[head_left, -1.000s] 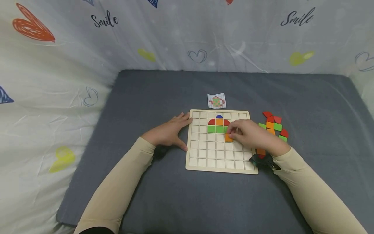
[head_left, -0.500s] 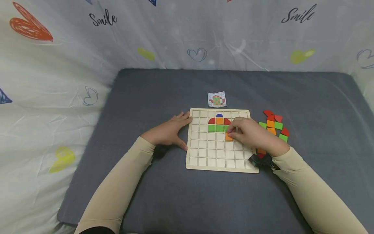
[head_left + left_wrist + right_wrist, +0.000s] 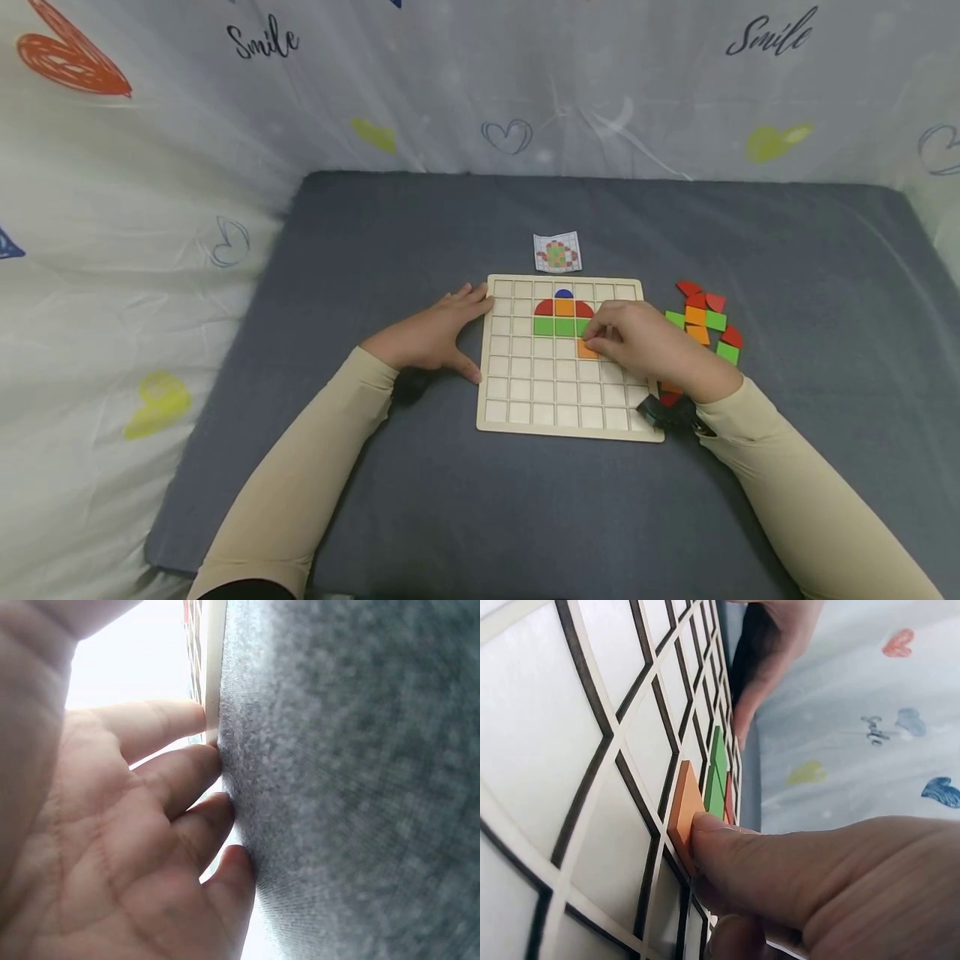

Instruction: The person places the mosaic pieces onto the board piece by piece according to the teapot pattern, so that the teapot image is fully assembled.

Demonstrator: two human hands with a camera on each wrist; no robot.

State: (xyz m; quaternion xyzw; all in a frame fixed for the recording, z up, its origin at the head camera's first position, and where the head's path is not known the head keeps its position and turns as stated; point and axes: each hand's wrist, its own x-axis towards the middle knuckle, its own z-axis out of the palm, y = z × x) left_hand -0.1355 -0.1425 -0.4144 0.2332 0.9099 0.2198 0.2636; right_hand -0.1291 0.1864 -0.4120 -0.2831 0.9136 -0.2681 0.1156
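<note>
A wooden grid board [image 3: 570, 434] lies on the table, holding a blue half-round piece [image 3: 563, 294], an orange square [image 3: 564, 307] between red curved pieces [image 3: 543, 308], and a row of green squares [image 3: 554, 327]. The right hand [image 3: 651, 346] pinches an orange square [image 3: 587, 350] just below the right end of the green row; in the right wrist view the thumb presses on this orange square [image 3: 684, 814], slightly tilted. With fingers spread, the left hand [image 3: 435, 335] touches the board's left edge; in the left wrist view, fingertips of the left hand [image 3: 142, 810] rest by the rim.
Loose red, orange and green pieces [image 3: 696, 316] lie right of the board, some partly hidden by the right wrist. A small printed card [image 3: 557, 252] with a coloured pattern lies behind the board. A patterned curtain [image 3: 420, 83] hangs behind the grey table [image 3: 405, 217].
The head view has shifted slightly, with everything a little higher on the left and middle. Both hands keep their places on the board and the orange square.
</note>
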